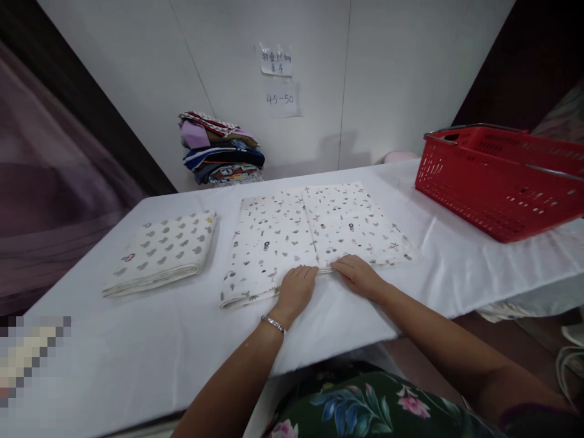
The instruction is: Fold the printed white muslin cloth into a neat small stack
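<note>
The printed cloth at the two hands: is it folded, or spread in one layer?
Folded: the cloth shows stacked layers along its near edge, beside the left hand. The layer count I cannot tell.

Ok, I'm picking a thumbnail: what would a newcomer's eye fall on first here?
Probably the bright red perforated basket on the right of the white cloth-covered table. Next, at centre, the bare left hand and right hand resting at the near edge of a white printed cloth. Beyond the table's far edge, left of centre, sits a multicoloured fabric stack.
</note>
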`<state>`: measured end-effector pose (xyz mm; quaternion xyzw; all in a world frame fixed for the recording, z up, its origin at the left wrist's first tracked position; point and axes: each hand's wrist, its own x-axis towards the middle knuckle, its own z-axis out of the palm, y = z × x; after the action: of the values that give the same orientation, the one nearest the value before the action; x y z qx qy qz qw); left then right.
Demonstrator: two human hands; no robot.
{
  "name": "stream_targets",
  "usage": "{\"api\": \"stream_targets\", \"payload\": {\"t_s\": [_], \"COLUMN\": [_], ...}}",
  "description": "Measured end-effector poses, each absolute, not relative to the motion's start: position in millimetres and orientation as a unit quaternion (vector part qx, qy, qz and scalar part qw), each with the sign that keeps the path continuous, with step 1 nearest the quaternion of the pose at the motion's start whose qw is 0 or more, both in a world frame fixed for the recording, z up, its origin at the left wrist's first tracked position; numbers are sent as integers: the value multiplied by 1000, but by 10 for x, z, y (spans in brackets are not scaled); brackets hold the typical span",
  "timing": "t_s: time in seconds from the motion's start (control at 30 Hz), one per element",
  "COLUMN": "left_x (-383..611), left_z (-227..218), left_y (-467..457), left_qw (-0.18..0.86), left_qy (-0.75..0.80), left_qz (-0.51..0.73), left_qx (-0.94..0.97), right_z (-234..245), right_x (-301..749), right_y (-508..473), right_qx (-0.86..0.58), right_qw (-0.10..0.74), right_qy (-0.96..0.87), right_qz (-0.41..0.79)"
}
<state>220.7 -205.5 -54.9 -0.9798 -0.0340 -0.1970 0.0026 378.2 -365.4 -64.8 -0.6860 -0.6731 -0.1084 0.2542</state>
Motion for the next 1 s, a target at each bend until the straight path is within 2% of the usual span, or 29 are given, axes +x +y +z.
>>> {"api": "stream_targets", "payload": {"t_s": [0.27,0.77,1.0], "left_x": [2236,2370,2408], "left_z": [-538,-508,-505], "left_y": [-2049,-2145,-2220], "left_qw": [29,15,-62], "left_qy": [-31,3,14], "left_qz": [-162,-168,-219], "left_qx": [-986,-986,-974], "right_z": [-553,-613,-589], "right_x": [3714,3762,3725], "right_y": [-3647,-3560,-3580], "right_qx": [-717,-730,-716], "right_qw": [229,237,266], "right_qy": [-655,-630,-634], "right_qz": [-63,-117,-118]}}
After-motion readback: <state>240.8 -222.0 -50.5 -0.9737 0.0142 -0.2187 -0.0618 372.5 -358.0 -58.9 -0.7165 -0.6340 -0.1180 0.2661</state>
